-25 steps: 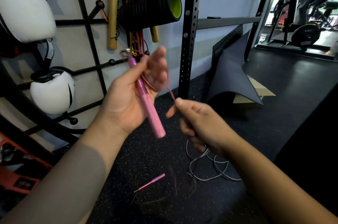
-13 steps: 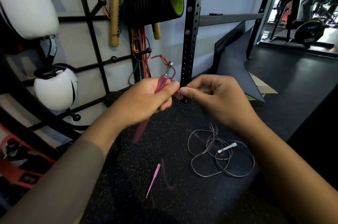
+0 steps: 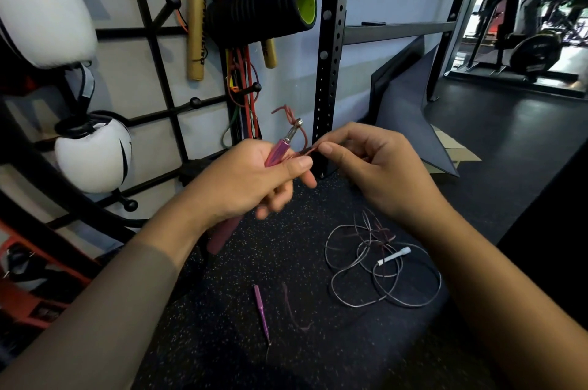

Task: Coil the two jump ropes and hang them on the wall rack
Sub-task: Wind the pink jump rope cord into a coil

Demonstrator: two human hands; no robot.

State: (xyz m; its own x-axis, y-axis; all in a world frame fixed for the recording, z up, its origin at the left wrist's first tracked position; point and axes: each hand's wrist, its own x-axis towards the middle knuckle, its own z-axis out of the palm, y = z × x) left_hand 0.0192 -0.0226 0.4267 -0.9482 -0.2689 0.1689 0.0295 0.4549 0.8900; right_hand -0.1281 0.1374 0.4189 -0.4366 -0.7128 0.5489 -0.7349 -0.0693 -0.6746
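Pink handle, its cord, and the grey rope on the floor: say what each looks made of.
Pink handle: probably anodised metal, satin sheen, with a shiny steel-looking swivel tip.
Its cord: thin, dull red, likely plastic-coated cable; it kinks stiffly.
Grey rope: looks like glossy coated wire, lying in springy loops.

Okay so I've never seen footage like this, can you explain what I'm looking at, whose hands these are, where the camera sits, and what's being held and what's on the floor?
The camera is worn on a person's head and looks forward and down, so both arms are theirs; no machine is involved. The left hand grips a pink jump-rope handle. The right hand pinches that rope's dark red cord beside the handle. On the dark speckled floor lie the rope's other pink handle and a loose tangle of grey rope with a white handle. On the left is a black wall rack holding a foam roller, bands and white boxing gloves.
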